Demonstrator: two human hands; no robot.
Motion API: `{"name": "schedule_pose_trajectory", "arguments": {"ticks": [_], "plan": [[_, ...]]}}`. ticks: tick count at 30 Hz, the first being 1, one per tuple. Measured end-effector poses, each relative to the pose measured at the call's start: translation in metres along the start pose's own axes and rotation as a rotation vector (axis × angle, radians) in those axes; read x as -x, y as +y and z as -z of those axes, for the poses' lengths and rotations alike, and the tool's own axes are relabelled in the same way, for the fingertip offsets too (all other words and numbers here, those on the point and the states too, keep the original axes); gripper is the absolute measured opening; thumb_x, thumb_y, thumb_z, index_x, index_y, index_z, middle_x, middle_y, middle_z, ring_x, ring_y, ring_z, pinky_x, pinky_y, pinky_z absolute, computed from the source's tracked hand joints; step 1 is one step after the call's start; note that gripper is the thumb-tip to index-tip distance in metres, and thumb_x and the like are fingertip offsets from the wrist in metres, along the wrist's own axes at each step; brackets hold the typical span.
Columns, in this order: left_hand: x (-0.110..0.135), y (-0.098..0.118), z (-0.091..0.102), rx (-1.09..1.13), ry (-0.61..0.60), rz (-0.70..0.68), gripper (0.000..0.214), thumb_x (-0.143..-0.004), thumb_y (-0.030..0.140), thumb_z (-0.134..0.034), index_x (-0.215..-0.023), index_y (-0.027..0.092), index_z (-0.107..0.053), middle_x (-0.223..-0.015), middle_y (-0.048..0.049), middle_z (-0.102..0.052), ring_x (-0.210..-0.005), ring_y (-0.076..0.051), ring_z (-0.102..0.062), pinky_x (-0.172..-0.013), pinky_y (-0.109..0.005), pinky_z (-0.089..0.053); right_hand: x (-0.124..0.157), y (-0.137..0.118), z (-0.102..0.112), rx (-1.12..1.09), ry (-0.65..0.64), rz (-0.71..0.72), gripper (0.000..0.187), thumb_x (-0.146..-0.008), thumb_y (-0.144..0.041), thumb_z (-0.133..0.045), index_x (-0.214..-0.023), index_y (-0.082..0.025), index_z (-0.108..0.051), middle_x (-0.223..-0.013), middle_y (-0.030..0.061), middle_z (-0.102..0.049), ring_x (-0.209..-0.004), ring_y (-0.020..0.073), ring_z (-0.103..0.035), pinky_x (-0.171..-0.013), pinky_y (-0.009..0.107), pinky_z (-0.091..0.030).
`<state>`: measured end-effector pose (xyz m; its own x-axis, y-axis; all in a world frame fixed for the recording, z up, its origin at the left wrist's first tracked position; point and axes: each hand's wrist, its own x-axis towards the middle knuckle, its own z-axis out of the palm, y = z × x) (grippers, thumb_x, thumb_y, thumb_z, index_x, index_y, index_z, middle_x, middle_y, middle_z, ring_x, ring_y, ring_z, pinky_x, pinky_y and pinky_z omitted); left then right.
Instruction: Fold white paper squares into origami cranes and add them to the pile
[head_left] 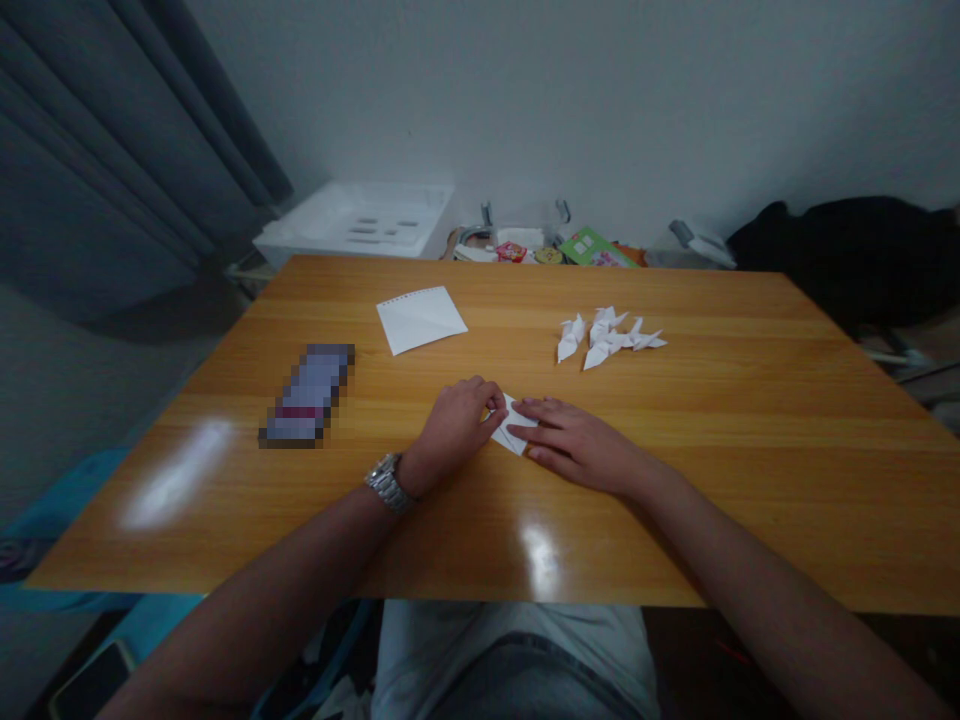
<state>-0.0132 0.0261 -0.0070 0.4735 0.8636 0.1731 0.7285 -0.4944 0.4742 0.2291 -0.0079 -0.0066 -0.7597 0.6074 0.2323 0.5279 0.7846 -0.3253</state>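
Observation:
A small folded piece of white paper (516,432) lies on the wooden table in front of me, with crease lines showing on it. My left hand (459,428), a metal watch on its wrist, is closed with thumb and index finger pinching the paper's left side. From the right, my right hand (586,446) rests with fingers stretched out and slightly apart, the fingertips touching the paper's right side. Both hands hide parts of the paper's edges. Beyond my right hand stand several folded paper cranes (606,338), grouped close together.
A white sheet with a torn perforated edge (422,320) lies at the back left of the table (750,400). A pixelated phone-like object (309,395) is to the left. Behind the table are a white plastic tray (360,225) and a green packet or booklet (596,247).

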Motion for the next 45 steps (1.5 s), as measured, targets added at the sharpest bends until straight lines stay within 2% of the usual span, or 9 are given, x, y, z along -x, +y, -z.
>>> {"name": "schedule_pose_trajectory", "arguments": {"ticks": [4, 9, 12, 16, 21, 26, 36, 40, 45], "plan": [[0.0, -0.002, -0.001, 0.036, 0.007, 0.0, 0.006, -0.094, 0.027, -0.063, -0.094, 0.02, -0.065, -0.093, -0.0031, -0.067, -0.087, -0.021, -0.061, -0.078, -0.035, -0.044, 0.0, -0.002, 0.001, 0.026, -0.001, 0.027, 0.041, -0.103, -0.034, -0.054, -0.141, -0.022, -0.061, -0.154, 0.0173, -0.051, -0.144, 0.0312, -0.047, -0.116, 0.056, -0.042], [-0.002, -0.005, 0.002, 0.088, -0.006, -0.017, 0.007, -0.094, 0.027, -0.064, -0.094, 0.02, -0.066, -0.091, -0.0029, -0.067, -0.086, -0.02, -0.061, -0.077, -0.035, -0.045, -0.001, -0.005, 0.001, 0.041, 0.004, -0.002, 0.039, -0.103, -0.034, -0.054, -0.139, -0.022, -0.064, -0.152, 0.0172, -0.053, -0.141, 0.0311, -0.05, -0.114, 0.055, -0.044], [-0.001, -0.01, 0.008, 0.207, -0.042, -0.044, 0.01, -0.094, 0.029, -0.064, -0.096, 0.02, -0.066, -0.093, -0.0032, -0.066, -0.086, -0.019, -0.062, -0.079, -0.034, -0.049, -0.001, -0.005, 0.0, 0.024, 0.008, -0.019, 0.038, -0.103, -0.035, -0.055, -0.137, -0.022, -0.065, -0.152, 0.0172, -0.053, -0.141, 0.0309, -0.051, -0.114, 0.054, -0.044], [0.0, -0.02, 0.014, 0.319, -0.02, -0.066, 0.013, -0.096, 0.029, -0.059, -0.093, 0.018, -0.066, -0.1, -0.0058, -0.061, -0.089, -0.018, -0.062, -0.084, -0.034, -0.053, -0.001, -0.004, 0.0, 0.001, -0.001, -0.027, 0.038, -0.103, -0.034, -0.055, -0.138, -0.023, -0.065, -0.155, 0.016, -0.05, -0.141, 0.0302, -0.05, -0.116, 0.053, -0.042], [-0.001, -0.026, 0.014, 0.322, -0.035, -0.098, 0.01, -0.092, 0.025, -0.063, -0.092, 0.018, -0.069, -0.105, -0.0066, -0.059, -0.095, -0.018, -0.062, -0.09, -0.034, -0.054, -0.001, -0.004, -0.001, -0.016, 0.004, -0.031, 0.039, -0.102, -0.034, -0.056, -0.139, -0.024, -0.064, -0.155, 0.0151, -0.049, -0.142, 0.0302, -0.05, -0.117, 0.053, -0.041], [-0.001, -0.025, 0.012, 0.282, -0.019, -0.053, 0.01, -0.092, 0.026, -0.063, -0.089, 0.018, -0.07, -0.105, -0.0067, -0.058, -0.1, -0.02, -0.061, -0.096, -0.038, -0.052, -0.001, -0.004, 0.0, -0.026, 0.011, -0.036, 0.039, -0.102, -0.035, -0.056, -0.139, -0.024, -0.064, -0.155, 0.0153, -0.049, -0.14, 0.0308, -0.051, -0.116, 0.054, -0.043], [0.0, -0.02, 0.01, 0.254, 0.0, -0.004, 0.003, -0.089, 0.02, -0.064, -0.089, 0.018, -0.065, -0.103, -0.0063, -0.058, -0.098, -0.021, -0.06, -0.093, -0.037, -0.052, -0.001, -0.004, 0.0, -0.044, 0.026, -0.036, 0.038, -0.101, -0.033, -0.058, -0.138, -0.025, -0.065, -0.155, 0.014, -0.05, -0.141, 0.0301, -0.05, -0.115, 0.055, -0.043], [0.0, -0.02, 0.008, 0.26, 0.021, -0.016, 0.009, -0.087, 0.018, -0.064, -0.095, 0.018, -0.06, -0.1, -0.0051, -0.058, -0.095, -0.02, -0.059, -0.087, -0.036, -0.052, -0.002, -0.005, 0.001, -0.044, 0.016, -0.037, 0.039, -0.101, -0.034, -0.059, -0.138, -0.024, -0.065, -0.155, 0.0148, -0.05, -0.142, 0.03, -0.05, -0.116, 0.054, -0.042], [-0.001, -0.023, 0.005, 0.262, 0.006, -0.055, 0.013, -0.087, 0.014, -0.06, -0.099, 0.019, -0.061, -0.102, -0.0055, -0.059, -0.099, -0.021, -0.058, -0.09, -0.036, -0.05, -0.001, -0.005, 0.001, -0.026, 0.015, -0.034, 0.039, -0.102, -0.035, -0.056, -0.138, -0.024, -0.064, -0.154, 0.0159, -0.051, -0.141, 0.0307, -0.05, -0.115, 0.056, -0.042]]}}
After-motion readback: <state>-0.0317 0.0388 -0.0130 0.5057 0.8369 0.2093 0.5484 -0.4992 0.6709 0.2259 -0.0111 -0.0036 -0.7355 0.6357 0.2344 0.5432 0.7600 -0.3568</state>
